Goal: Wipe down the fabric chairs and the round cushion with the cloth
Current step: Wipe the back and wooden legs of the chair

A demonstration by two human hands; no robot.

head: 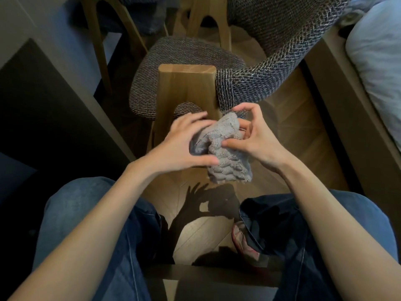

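- Just above the knees, the person holds a grey cloth in the air between both hands, in front of the chair and not touching it.
- The left hand grasps the cloth from the left side: the fingers are spread over the top and the thumb goes under the fold.
- The right hand pinches the cloth from the right side. The thumb presses on the towel surface, the index finger is bent in an arch above, and the other fingers are behind the fabric.
- The cloth is bunched, and its lower end hangs free under the hands.
- The chair has a dark woven seat and a wooden post that rises toward the camera. Whether this post is a backrest or a leg is hard to tell from this angle.
- A second chair with the same woven fabric stands at the upper right, touching the first.
- Below there are jeans, a wooden floor with the shadow of the hands, and a pinkish slipper.
- A bed with pale bedding is at the right edge.
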